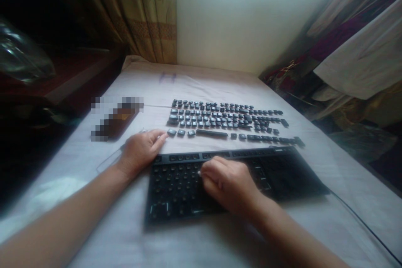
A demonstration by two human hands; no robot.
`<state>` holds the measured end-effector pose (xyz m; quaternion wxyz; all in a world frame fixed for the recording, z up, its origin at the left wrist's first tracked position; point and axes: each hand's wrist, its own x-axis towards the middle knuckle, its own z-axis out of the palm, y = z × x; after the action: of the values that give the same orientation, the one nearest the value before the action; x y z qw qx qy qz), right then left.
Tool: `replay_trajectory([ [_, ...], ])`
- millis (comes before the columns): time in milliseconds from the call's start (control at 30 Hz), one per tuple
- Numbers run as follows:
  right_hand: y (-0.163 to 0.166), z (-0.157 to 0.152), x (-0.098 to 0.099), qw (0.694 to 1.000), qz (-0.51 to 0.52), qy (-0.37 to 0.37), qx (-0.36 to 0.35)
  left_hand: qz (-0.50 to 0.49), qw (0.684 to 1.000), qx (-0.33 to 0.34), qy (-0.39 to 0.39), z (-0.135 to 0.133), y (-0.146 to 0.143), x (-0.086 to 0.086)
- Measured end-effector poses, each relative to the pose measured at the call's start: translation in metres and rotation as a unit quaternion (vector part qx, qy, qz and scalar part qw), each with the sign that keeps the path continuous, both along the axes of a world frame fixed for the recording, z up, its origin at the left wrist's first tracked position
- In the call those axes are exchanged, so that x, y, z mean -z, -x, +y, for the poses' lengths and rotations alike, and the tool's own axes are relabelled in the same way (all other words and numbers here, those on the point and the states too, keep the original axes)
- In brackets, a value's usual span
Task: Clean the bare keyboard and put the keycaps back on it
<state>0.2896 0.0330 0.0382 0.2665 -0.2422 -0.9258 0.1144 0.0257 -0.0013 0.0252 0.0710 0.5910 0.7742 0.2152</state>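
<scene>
A black keyboard (176,192) with its keycaps off lies across the cloth in front of me. Over its middle, my right hand (230,180) is closed in a pinch on a small white-tipped thing (200,173), most of it hidden by the fingers. My left hand (143,148) rests by the keyboard's upper left corner, its fingers drawn together. What it holds, if anything, I cannot make out. Close to its fingertips is a loose keycap (171,132). Beyond the keyboard, many loose keycaps (201,122) stand in rows, with the long space bar (212,133) in the nearest row.
The keyboard's cable (361,217) runs off at the lower right. A dark object, partly pixelated (121,121), lies left of the keycaps. A thin wire (108,159) is by my left wrist. Curtains (150,16) and a wall (220,21) stand behind; cloths (354,54) hang at right.
</scene>
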Motion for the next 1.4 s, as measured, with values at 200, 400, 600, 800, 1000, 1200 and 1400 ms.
replay_trajectory([
  [200,0.008,-0.005,0.002,1.0,-0.008,0.003,-0.007,-0.002,1.0,0.007,-0.009,0.0,0.002,0.004],
  [400,0.015,-0.005,-0.004,0.997,-0.082,0.005,0.013,-0.002,1.0,0.012,-0.012,0.001,0.001,0.003],
  [600,0.019,-0.006,-0.006,0.993,-0.111,0.014,0.03,-0.001,1.0,0.018,-0.011,0.0,0.001,0.002],
  [800,0.019,-0.008,-0.006,0.99,-0.132,0.045,0.034,0.004,1.0,0.021,-0.01,0.0,0.0,0.002],
  [1000,0.018,-0.008,-0.011,0.99,-0.112,0.078,0.038,0.016,1.0,0.015,-0.008,0.0,-0.001,0.001],
  [1200,0.021,-0.015,-0.014,0.989,-0.05,0.139,0.023,0.017,1.0,0.02,0.002,0.001,-0.001,0.0],
  [1400,0.029,-0.019,-0.011,0.99,-0.086,0.105,0.037,0.027,0.999,0.017,0.005,0.001,-0.002,0.0],
])
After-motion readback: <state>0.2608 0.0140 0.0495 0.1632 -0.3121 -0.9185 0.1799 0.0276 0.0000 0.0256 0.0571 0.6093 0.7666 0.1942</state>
